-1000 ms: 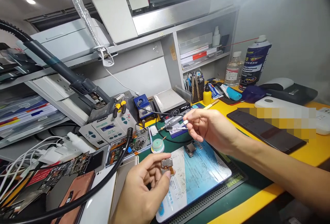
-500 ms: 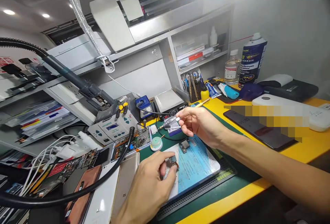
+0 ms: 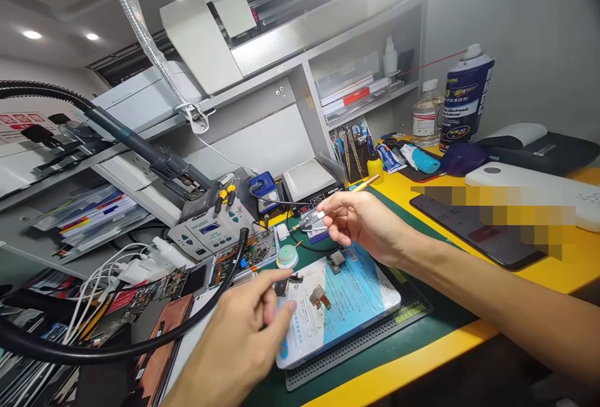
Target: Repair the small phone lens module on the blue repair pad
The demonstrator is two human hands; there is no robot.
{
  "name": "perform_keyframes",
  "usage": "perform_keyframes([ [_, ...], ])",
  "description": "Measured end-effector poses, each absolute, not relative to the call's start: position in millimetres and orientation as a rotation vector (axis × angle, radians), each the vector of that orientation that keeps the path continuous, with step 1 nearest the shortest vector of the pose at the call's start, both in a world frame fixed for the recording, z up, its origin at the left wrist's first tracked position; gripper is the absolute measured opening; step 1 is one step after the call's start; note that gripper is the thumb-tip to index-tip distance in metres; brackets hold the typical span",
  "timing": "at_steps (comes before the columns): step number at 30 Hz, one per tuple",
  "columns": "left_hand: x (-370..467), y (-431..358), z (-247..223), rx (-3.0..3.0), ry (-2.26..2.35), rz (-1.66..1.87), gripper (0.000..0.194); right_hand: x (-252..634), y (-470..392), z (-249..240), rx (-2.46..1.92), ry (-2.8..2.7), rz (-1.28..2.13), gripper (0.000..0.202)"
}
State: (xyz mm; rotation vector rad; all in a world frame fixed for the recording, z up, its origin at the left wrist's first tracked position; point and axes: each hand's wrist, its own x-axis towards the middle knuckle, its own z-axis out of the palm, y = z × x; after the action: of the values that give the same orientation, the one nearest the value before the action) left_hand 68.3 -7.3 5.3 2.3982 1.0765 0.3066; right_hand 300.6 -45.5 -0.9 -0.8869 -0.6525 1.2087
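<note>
Over the left edge of a blue and white box [image 3: 356, 301], my left hand [image 3: 244, 326] is open, thumb and forefinger apart. A small metal part with an orange flex [image 3: 319, 297] lies on the box, right of my thumb. Another small dark part [image 3: 282, 287] is beside my left fingertips, partly hidden. Farther back on the box sits a grey module [image 3: 335, 260]. My right hand [image 3: 351, 219] is closed on a thin tool with a light wooden handle [image 3: 367, 183], held above the box's back edge. Its fingers hide the tool's middle.
Around the box is a green mat [image 3: 450, 307]. A round green-topped container [image 3: 287, 257], a tray of circuit boards [image 3: 253, 254] and a grey soldering station [image 3: 210, 232] stand behind. A black cable [image 3: 178, 332] arcs at left; a phone [image 3: 473, 232] lies right.
My left hand has let go of the small flex part and moved left and down, its fingers now apart. The part lies on the box. My right hand stays nearly in place with the tool.
</note>
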Motion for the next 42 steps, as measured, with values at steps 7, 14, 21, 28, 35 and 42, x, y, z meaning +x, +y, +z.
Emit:
perform_keyframes([
  [7,52.3,12.6,7.4,2.625,1.198,0.248,0.03,298.4,-45.7,-1.9,-0.91,-0.685,1.204,0.007],
  [14,66.3,10.6,-13.7,2.633,1.237,0.341,0.033,297.6,-44.5,-3.9,-0.937,-0.732,1.173,0.007],
  [21,67.0,9.1,-12.6,2.651,1.16,0.373,0.036,297.6,-45.3,-4.3,-0.952,-0.747,1.172,0.008],
  [28,65.5,12.5,-15.6,2.686,1.042,0.374,0.042,297.5,-44.9,-5.3,-0.956,-0.753,1.178,0.01],
  [35,59.9,16.0,-13.6,2.732,0.932,0.323,0.048,298.7,-45.4,-6.0,-0.955,-0.763,1.188,0.009],
  [42,58.1,14.5,-9.8,2.754,0.902,0.319,0.05,298.0,-43.0,-7.5,-0.957,-0.764,1.175,0.008],
])
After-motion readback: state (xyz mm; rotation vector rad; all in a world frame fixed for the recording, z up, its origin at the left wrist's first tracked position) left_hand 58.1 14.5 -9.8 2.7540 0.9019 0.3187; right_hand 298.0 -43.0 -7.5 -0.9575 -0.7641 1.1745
